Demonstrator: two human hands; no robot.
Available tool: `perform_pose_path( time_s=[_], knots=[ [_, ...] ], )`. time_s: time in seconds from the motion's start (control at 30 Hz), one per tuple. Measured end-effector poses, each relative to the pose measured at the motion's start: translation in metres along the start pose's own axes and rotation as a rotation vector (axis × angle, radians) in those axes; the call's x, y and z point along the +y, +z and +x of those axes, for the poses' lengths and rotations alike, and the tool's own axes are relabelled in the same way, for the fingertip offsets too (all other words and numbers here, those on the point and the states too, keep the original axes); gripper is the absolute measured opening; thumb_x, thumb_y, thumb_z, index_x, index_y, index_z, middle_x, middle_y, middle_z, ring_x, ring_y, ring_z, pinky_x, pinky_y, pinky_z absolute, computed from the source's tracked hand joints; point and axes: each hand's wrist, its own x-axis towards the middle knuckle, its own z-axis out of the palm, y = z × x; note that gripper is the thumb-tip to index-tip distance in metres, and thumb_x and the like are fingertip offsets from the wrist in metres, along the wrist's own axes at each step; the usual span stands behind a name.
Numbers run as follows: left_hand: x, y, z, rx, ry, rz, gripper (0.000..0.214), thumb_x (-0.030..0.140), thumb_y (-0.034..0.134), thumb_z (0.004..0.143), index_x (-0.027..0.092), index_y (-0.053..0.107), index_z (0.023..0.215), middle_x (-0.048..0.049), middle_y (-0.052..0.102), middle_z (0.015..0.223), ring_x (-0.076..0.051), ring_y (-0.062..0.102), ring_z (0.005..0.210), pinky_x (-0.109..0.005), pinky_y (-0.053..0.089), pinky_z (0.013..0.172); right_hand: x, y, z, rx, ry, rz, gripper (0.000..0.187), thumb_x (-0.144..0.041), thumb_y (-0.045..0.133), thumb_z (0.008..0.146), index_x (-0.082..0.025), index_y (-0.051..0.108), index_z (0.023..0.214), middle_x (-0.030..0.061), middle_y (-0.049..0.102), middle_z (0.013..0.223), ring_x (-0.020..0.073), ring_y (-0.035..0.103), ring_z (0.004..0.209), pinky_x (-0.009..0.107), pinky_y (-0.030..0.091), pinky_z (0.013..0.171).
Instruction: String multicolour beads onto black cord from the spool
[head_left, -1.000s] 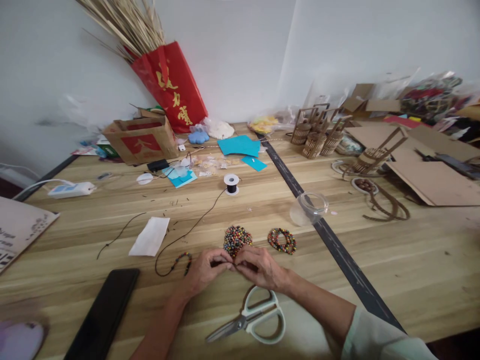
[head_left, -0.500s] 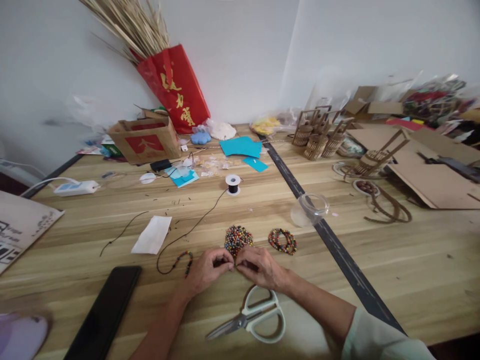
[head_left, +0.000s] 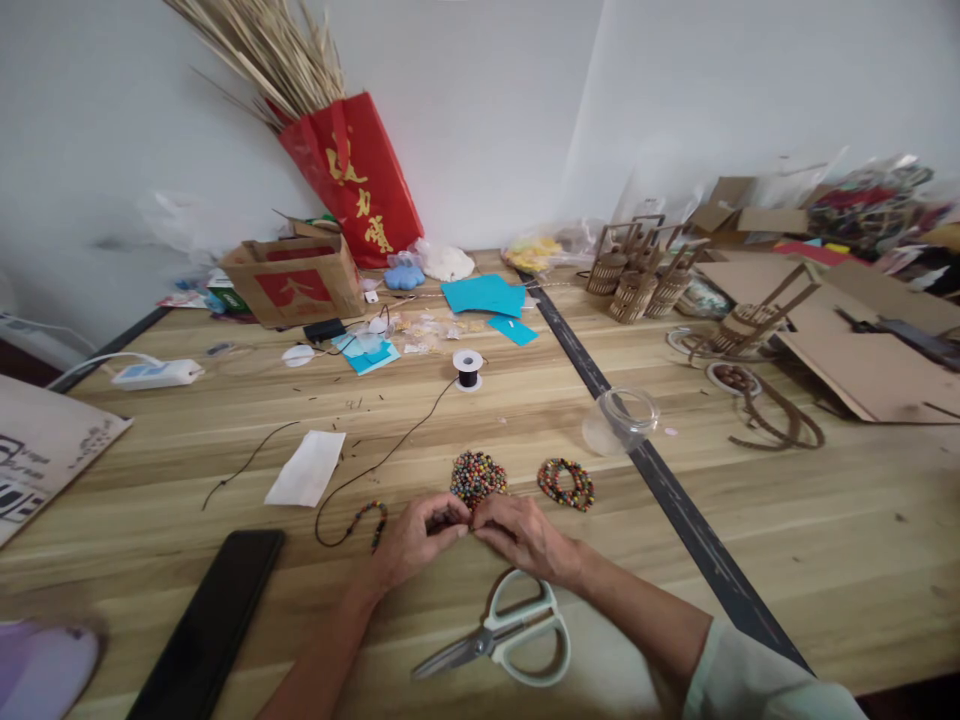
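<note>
A pale wall (head_left: 480, 130) backs a wood-grained table (head_left: 825, 570), crossed by a dark strip (head_left: 571, 345). Clock directions run from the fingertips, twelve toward the wall.

The loose beads (head_left: 478, 475) are small, round and glossy, in mixed red, yellow, green and dark tones, heaped together. A short bead string (head_left: 384, 513) curves in an arc on black cord (head_left: 407, 440), which loops back to a white-flanged spool (head_left: 468, 372).

The heap sits at twelve, just beyond the fingertips; the string lies at nine, beside the left hand (head_left: 420, 535), and the spool farther off at twelve. Left hand and right hand (head_left: 526, 535) meet, thumbs drawn toward forefingers; whether they grip a bead or cord is too small to tell.

A beaded coil (head_left: 582, 488) rests toward two, a clear jar (head_left: 626, 415) beyond it. White paper (head_left: 306, 468) lies toward ten, a black phone (head_left: 206, 625) at eight. Scissors (head_left: 484, 642) occupy six, between the forearms. A red bag (head_left: 360, 180) leans at eleven.
</note>
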Motion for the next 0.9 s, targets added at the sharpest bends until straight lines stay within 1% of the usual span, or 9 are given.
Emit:
perform_pose_path(
  time_s=[0.13,0.3,0.5,0.63,0.7,0.73,0.77,0.83,0.9],
  knots=[
    [-0.001,0.001,-0.001,-0.039,-0.020,-0.062,0.012,0.025,0.065,0.072,0.020,0.067,0.084,-0.0050,0.070,0.081,-0.020,0.064,0.075,-0.027,0.050,0.070,-0.005,-0.003,0.002,-0.033,-0.004,-0.067,0.017,-0.023,0.045,0.100,-0.017,0.059,0.093,0.0085,0.063,0.089,0.0170,0.059,0.083,0.026,0.050,0.072],
    [0.001,0.003,0.000,-0.019,-0.013,-0.069,0.015,0.024,0.066,0.070,0.020,0.065,0.085,-0.0045,0.069,0.078,-0.019,0.063,0.073,-0.026,0.050,0.069,-0.008,-0.005,0.003,-0.041,-0.008,-0.079,0.017,-0.023,0.045,0.100,-0.017,0.059,0.093,0.0085,0.061,0.090,0.0163,0.059,0.082,0.025,0.049,0.071],
    [0.007,-0.002,-0.002,-0.008,-0.056,0.111,0.015,0.026,0.062,0.071,0.020,0.066,0.085,-0.0010,0.067,0.075,-0.017,0.060,0.070,-0.025,0.048,0.068,-0.003,-0.002,0.001,-0.009,0.005,-0.043,0.014,-0.023,0.046,0.100,-0.017,0.056,0.094,0.0076,0.060,0.089,0.0167,0.057,0.082,0.026,0.048,0.071],
    [0.009,-0.014,-0.006,-0.057,-0.068,0.270,0.016,0.023,0.061,0.073,0.018,0.068,0.087,-0.0017,0.067,0.076,-0.017,0.060,0.071,-0.025,0.047,0.067,0.001,-0.001,0.000,0.035,0.016,-0.012,0.012,-0.022,0.045,0.099,-0.017,0.054,0.093,0.0066,0.059,0.086,0.0166,0.055,0.080,0.026,0.046,0.070],
    [0.012,-0.021,-0.008,-0.046,-0.052,0.364,0.015,0.025,0.061,0.076,0.019,0.069,0.087,-0.0019,0.069,0.077,-0.017,0.061,0.072,-0.025,0.048,0.068,0.002,-0.001,0.000,0.055,0.019,-0.010,0.013,-0.022,0.045,0.099,-0.017,0.054,0.091,0.0061,0.058,0.084,0.0164,0.054,0.078,0.026,0.045,0.069],
    [0.015,-0.024,-0.009,-0.007,-0.021,0.392,0.014,0.028,0.060,0.079,0.020,0.069,0.087,-0.0019,0.071,0.080,-0.017,0.062,0.074,-0.026,0.048,0.070,0.002,-0.001,0.000,0.062,0.021,-0.012,0.013,-0.022,0.045,0.099,-0.017,0.054,0.091,0.0061,0.058,0.084,0.0163,0.054,0.078,0.026,0.045,0.068],
    [0.019,-0.026,-0.011,0.078,0.025,0.406,0.015,0.030,0.057,0.083,0.021,0.069,0.085,-0.0023,0.072,0.082,-0.018,0.063,0.077,-0.026,0.048,0.073,0.001,-0.001,0.000,0.065,0.024,-0.015,0.013,-0.022,0.045,0.099,-0.017,0.053,0.091,0.0061,0.058,0.084,0.0163,0.054,0.078,0.026,0.045,0.068],
    [0.030,-0.029,-0.018,0.319,0.132,0.425,0.024,0.034,0.052,0.088,0.020,0.064,0.073,-0.0023,0.069,0.075,-0.017,0.061,0.073,-0.027,0.048,0.072,0.001,-0.001,0.001,0.068,0.030,-0.020,0.012,-0.022,0.045,0.099,-0.017,0.053,0.091,0.0062,0.058,0.085,0.0161,0.054,0.078,0.026,0.046,0.069],
    [0.041,-0.030,-0.032,0.595,0.242,0.427,0.026,0.036,0.052,0.090,0.019,0.061,0.073,-0.0017,0.065,0.071,-0.017,0.060,0.071,-0.027,0.049,0.068,0.000,-0.002,0.001,0.064,0.032,-0.023,0.011,-0.021,0.045,0.099,-0.017,0.053,0.091,0.0062,0.059,0.085,0.0160,0.055,0.079,0.026,0.047,0.070]
  ],
)
